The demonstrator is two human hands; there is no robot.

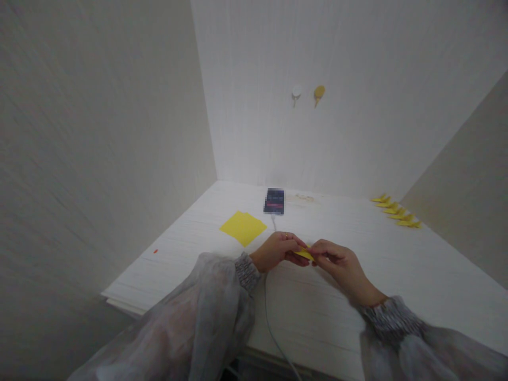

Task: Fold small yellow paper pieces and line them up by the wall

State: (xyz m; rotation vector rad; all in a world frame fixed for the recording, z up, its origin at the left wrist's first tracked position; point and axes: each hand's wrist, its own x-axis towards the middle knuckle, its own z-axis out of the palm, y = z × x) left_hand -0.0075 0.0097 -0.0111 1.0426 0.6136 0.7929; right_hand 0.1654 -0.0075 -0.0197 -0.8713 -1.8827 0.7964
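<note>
Between my two hands, just above the white table, is a small folded piece of yellow paper [305, 254]. My left hand [280, 248], with a ring on one finger, pinches its left part. On the other end, the fingertips of my right hand [334, 258] are closed. Much of the paper is hidden by my fingers, so its exact shape does not show. A stack of flat yellow paper sheets [243, 228] lies to the left of my left hand. Over at the right rear, several folded yellow paper figures [397, 211] stand in a row.
A phone [274, 201] lies near the back wall, with a white cable [271, 323] running under my left wrist to the table's front edge. A small orange scrap [155, 251] is at the left. Two hooks, one white [296, 91] and one yellow [319, 92], hang on the wall.
</note>
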